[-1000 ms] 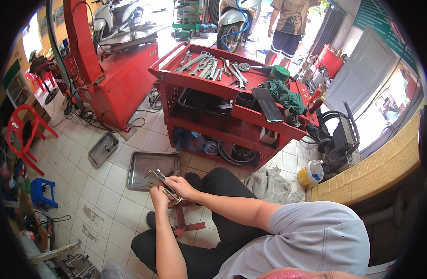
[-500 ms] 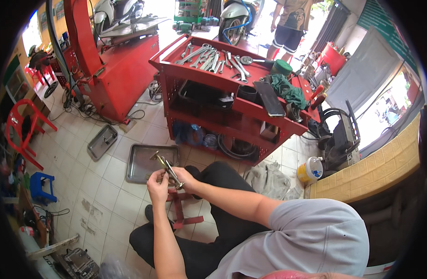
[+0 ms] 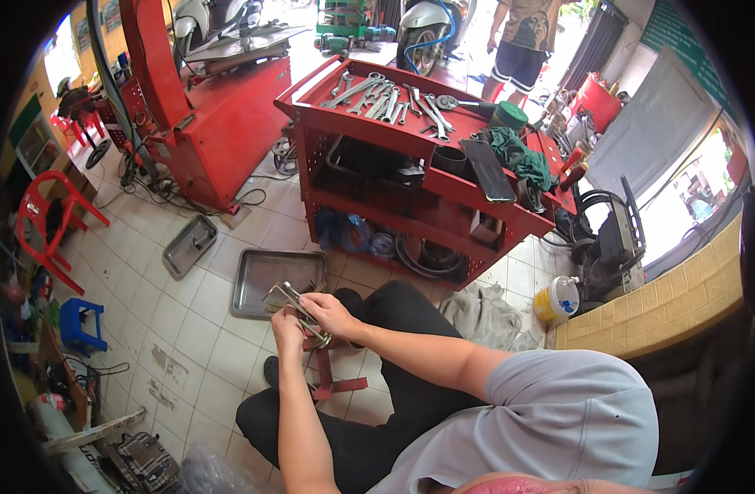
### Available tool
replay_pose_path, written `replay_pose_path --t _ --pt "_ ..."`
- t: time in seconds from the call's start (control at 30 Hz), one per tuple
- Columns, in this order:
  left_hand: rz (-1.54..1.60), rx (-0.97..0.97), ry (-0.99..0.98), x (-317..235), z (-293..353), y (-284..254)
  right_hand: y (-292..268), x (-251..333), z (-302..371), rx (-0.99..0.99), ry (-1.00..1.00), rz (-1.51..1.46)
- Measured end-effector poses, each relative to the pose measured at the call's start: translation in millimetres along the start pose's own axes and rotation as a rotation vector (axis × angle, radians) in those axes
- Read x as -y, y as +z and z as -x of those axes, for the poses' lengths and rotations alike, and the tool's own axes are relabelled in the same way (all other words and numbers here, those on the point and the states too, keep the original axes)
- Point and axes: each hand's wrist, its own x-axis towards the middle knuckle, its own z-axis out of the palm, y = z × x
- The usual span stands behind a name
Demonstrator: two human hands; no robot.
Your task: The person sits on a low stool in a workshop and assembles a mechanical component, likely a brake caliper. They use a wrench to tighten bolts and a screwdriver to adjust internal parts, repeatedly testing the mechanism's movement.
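Observation:
A slim metal part (image 3: pixel 286 291), shiny with short projecting pieces at both ends, is between my hands, slanting from upper left to lower right. My left hand (image 3: pixel 288 329) is closed around its near left side, and my right hand (image 3: pixel 328 314) grips it from the right. The fingers hide much of its middle, so its exact kind cannot be told. Just past my hands, a grey metal tray (image 3: pixel 244 284) lies on the tiled floor. Below them is a red metal frame (image 3: pixel 340 385), between my legs.
A red tool cart (image 3: pixel 369 136) with several wrenches (image 3: pixel 385 100) stands ahead. A smaller tray (image 3: pixel 180 262) lies to the left, near a blue stool (image 3: pixel 83 325) and red chair (image 3: pixel 44 218). Grey cloth (image 3: pixel 484 317) and a white-yellow bucket (image 3: pixel 556 300) are right. A person (image 3: pixel 521 45) stands beyond the cart.
The metal part has tilted and turned in my hands. My right hand has shifted up along it, now over its upper side. The whole view has shifted slightly.

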Motion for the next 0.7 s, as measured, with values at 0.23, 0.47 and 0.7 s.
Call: replay_pose_path --t 0.23,0.47,0.7 --pt "0.477 0.094 -0.309 -44.0 19.3 7.7 -14.3 -20.2 -7.9 -0.086 0.113 -0.248" --pt "0.548 0.097 -0.339 -33.9 25.8 25.0 -27.0 17.1 1.8 -0.028 0.078 0.104" --pt "0.479 0.193 -0.209 -41.0 44.2 39.0 -53.5 44.0 16.4 -0.139 -0.111 0.57"
